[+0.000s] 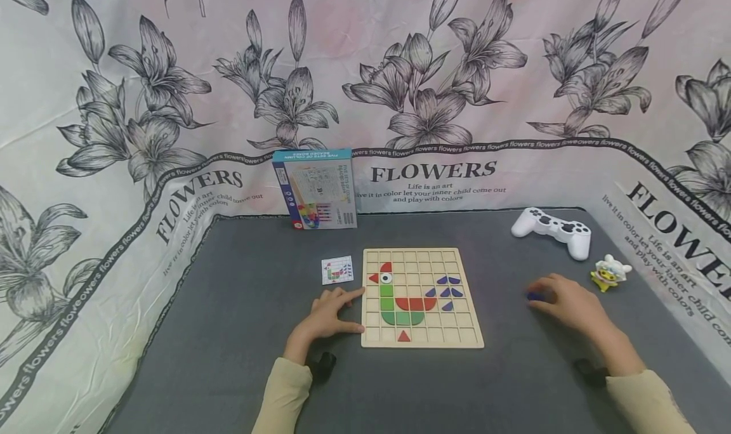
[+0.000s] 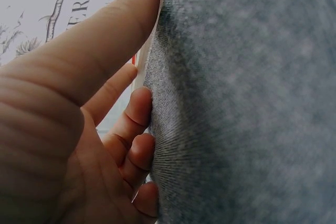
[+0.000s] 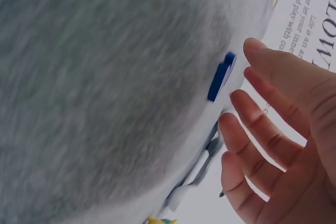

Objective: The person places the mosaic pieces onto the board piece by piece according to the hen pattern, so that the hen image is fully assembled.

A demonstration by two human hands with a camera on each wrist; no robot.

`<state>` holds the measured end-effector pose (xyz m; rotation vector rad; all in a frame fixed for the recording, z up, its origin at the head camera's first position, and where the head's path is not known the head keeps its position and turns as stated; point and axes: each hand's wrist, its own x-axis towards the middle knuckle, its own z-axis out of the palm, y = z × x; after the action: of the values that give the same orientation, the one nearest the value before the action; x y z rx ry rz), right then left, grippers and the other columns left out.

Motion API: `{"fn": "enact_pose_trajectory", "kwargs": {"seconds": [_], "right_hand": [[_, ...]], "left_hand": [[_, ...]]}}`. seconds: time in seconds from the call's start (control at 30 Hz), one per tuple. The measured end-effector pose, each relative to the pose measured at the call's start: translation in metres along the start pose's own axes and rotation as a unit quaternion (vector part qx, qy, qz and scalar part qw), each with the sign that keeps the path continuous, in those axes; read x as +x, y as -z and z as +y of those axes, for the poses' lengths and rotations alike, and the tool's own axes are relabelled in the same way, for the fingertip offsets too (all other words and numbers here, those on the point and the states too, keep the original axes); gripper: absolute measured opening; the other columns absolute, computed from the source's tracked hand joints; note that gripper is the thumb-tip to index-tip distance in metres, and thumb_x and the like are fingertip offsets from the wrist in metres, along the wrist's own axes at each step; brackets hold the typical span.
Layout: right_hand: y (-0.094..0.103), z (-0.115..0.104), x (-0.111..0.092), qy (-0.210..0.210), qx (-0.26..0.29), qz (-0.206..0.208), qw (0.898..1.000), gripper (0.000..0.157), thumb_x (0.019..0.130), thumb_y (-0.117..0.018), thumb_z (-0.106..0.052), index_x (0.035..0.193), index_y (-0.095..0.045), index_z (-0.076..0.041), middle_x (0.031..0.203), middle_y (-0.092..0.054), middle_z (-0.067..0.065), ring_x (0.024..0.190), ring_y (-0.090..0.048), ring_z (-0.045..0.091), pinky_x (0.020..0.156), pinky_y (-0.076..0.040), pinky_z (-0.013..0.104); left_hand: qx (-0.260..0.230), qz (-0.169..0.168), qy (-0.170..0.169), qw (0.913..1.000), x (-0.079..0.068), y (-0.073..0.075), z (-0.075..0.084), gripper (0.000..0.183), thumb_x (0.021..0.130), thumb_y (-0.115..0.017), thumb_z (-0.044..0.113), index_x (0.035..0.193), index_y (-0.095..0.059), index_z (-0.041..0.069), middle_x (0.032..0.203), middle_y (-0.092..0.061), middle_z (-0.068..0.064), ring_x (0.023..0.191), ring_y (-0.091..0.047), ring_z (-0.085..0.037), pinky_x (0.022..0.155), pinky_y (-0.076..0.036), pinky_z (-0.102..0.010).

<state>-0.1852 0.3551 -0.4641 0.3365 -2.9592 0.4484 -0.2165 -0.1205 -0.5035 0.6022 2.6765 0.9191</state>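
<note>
A wooden grid board (image 1: 445,332) carries a bird made of flat coloured pieces: a red triangle (image 1: 403,336) at the foot, green pieces (image 1: 387,303) for the neck, several blue leaf-shaped pieces (image 1: 448,306) at the tail. My left hand (image 1: 327,313) steadies the board's left edge, its thumb and index fingertips against the side. Right of the board, my right hand (image 1: 571,304) hovers low over the table, fingers loosely bent. Just beyond its fingertips a small blue piece (image 3: 221,77) lies on the grey cloth, with a gap between it and the thumb.
A small pattern card (image 1: 337,270) lies left of the board, near its top corner. Behind it a toy box (image 1: 316,190) leans against the flowered backdrop. At the right are a white game controller (image 1: 553,230) and a little yellow-and-white figurine (image 1: 610,273).
</note>
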Motion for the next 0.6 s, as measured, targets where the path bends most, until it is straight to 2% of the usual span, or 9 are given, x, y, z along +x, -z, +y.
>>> {"fn": "enact_pose_trajectory", "kwargs": {"seconds": [0.13,0.2,0.4,0.6], "right_hand": [[0.001,0.006,-0.003,-0.016,0.006,-0.012,1.000,0.029,0.074,-0.076,-0.029,0.096,-0.069,-0.011,0.091,-0.065,0.007,0.078,-0.061,0.025,0.061,-0.044,0.040],[0.001,0.008,-0.004,-0.027,0.008,-0.025,0.999,0.033,0.075,-0.075,-0.031,0.097,-0.069,-0.008,0.089,-0.067,0.008,0.078,-0.062,0.027,0.061,-0.045,0.041],[-0.001,0.011,-0.002,-0.050,0.013,-0.044,0.998,0.037,0.076,-0.074,-0.036,0.096,-0.069,-0.006,0.080,-0.067,0.005,0.071,-0.061,0.019,0.058,-0.044,0.038],[-0.001,0.012,-0.001,-0.043,0.018,-0.046,0.998,0.027,0.077,-0.073,-0.024,0.094,-0.068,-0.003,0.077,-0.064,0.004,0.068,-0.057,0.016,0.056,-0.042,0.036]], "left_hand": [[0.002,-0.001,0.002,1.0000,0.001,0.000,-0.001,0.080,0.072,-0.075,0.044,0.141,-0.041,0.024,0.095,-0.046,0.001,0.084,-0.032,-0.014,0.073,-0.024,-0.034],[0.002,-0.001,0.003,1.0000,0.001,0.000,-0.001,0.080,0.072,-0.075,0.044,0.141,-0.041,0.024,0.095,-0.046,0.001,0.084,-0.033,-0.014,0.073,-0.024,-0.034],[0.001,-0.001,0.002,1.0000,0.000,0.000,0.000,0.080,0.072,-0.076,0.043,0.141,-0.041,0.023,0.095,-0.045,0.001,0.084,-0.033,-0.015,0.073,-0.023,-0.035],[-0.002,-0.003,0.004,1.0000,0.000,0.000,0.000,0.080,0.072,-0.076,0.043,0.141,-0.041,0.023,0.096,-0.046,0.001,0.085,-0.033,-0.015,0.073,-0.024,-0.035]]}}
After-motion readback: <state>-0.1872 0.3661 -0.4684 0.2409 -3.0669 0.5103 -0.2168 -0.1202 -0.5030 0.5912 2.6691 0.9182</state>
